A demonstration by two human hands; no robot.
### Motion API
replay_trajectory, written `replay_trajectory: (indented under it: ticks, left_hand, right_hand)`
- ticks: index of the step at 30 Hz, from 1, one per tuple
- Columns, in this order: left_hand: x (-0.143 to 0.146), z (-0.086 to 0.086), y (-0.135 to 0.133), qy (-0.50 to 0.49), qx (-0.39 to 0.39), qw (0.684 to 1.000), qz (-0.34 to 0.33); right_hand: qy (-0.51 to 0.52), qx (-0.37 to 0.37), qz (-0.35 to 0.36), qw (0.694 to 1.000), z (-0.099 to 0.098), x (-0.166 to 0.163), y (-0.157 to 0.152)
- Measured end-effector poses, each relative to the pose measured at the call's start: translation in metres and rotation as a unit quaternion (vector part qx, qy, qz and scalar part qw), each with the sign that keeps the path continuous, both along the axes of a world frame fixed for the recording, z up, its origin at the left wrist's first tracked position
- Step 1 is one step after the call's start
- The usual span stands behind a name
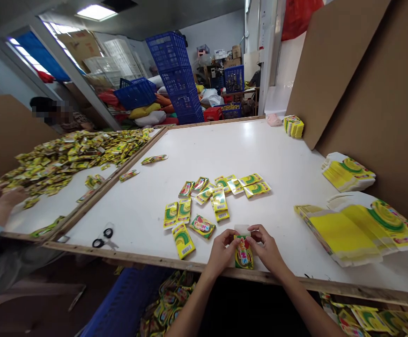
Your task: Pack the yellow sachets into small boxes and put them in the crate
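Note:
At the table's front edge, a small yellow and green printed carton (243,257) is held between both my hands, its pale end flap standing up at the far end. My left hand (222,250) grips its left side with thumb and fingers. On the other side, my right hand (267,247) pinches the upper right corner near the flap. Just left of my hands lies a carton with its lettered face up (203,226), and beside it another with a barcode (183,241). Several more such cartons (219,199) are scattered beyond them.
Flat, unfolded cartons lie in a fanned stack (351,229) at right, with smaller stacks behind. Black-handled scissors (103,238) rest near the front left edge. Past a wooden divider (112,175) is a heap of cartons (80,154), with a co-worker's hands beside it. A blue crate (119,299) stands below.

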State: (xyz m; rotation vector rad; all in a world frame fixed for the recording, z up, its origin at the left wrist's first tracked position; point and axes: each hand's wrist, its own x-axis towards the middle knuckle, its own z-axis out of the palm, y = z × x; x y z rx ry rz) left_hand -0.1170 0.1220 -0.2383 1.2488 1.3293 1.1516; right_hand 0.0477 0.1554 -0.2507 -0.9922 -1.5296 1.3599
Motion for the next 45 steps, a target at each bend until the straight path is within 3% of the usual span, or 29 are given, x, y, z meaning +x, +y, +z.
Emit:
replay_trajectory:
  ticks: [7, 12, 20, 32, 39, 45]
  left_hand:
    - [0.008, 0.002, 0.005, -0.083, 0.021, 0.996, 0.022]
    - [0.015, 0.006, 0.003, -0.174, 0.044, 0.982, 0.056]
    - [0.016, 0.009, -0.004, -0.070, 0.021, 0.996, 0.057]
    - [0.021, 0.013, 0.010, -0.105, -0.007, 0.990, 0.089]
    - [0.017, 0.010, -0.005, -0.125, -0.026, 0.991, 0.035]
    - [0.019, 0.007, -0.011, -0.111, -0.001, 0.993, 0.043]
  right_hand:
    - [-0.041, 0.051, -0.011, 0.998, 0.007, -0.001, 0.001]
    - [-0.012, 0.036, -0.039, 0.999, 0.005, -0.003, -0.002]
    - [-0.018, 0.092, -0.029, 0.995, 0.013, 0.000, -0.005]
    - [-0.057, 0.039, -0.071, 0.995, 0.020, -0.008, 0.002]
    - [-0.017, 0.032, -0.046, 0.998, 0.012, -0.002, -0.012]
    - [-0.029, 0.012, -0.046, 0.998, 0.014, -0.001, -0.010]
